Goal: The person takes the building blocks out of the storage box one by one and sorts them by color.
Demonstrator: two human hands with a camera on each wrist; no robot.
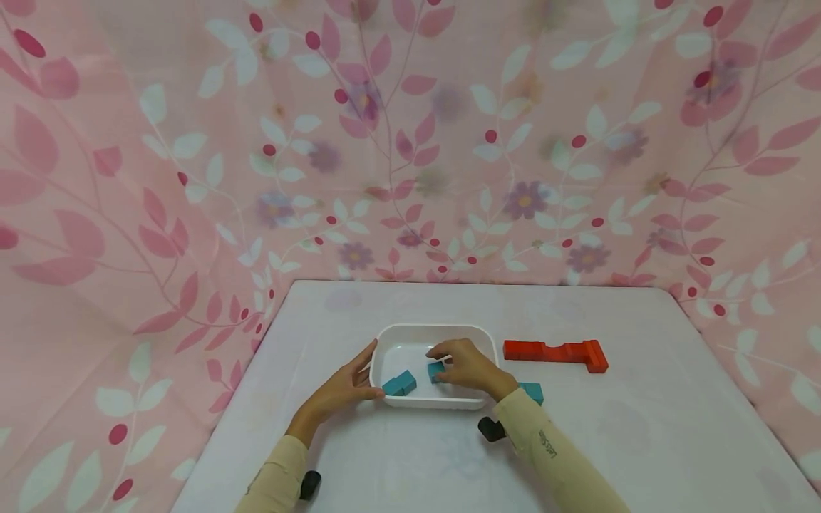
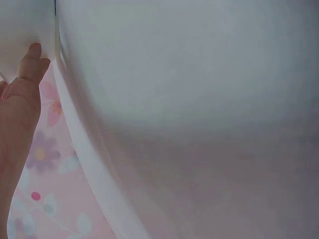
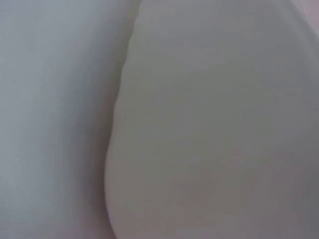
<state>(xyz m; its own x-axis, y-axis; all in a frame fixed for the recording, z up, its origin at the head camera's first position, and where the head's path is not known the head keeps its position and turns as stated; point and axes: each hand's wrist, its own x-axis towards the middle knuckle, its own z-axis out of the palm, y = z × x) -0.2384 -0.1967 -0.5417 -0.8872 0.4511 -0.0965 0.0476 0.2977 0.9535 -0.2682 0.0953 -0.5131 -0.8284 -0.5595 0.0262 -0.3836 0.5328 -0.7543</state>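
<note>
A white tray (image 1: 426,402) stands on the table, and my left hand (image 1: 340,392) holds its left end. The thumb lies at the near corner of the rim; the other fingers run along the outer left wall. Inside the tray, my right hand (image 1: 471,367) pinches a small blue block (image 1: 436,371) between thumb and fingers, partly covering it. More blue block pieces (image 1: 400,383) lie together in the tray's near left corner. The left wrist view shows part of the left hand (image 2: 30,74) against a pale surface; the right wrist view shows only blurred pale surfaces.
Right of the tray lies a row of red blocks (image 1: 551,352) with a crosspiece at its right end. Another blue block (image 1: 531,392) sits beside the right forearm, partly hidden by the sleeve. A pink floral curtain (image 1: 410,142) hangs behind the white table (image 1: 398,463).
</note>
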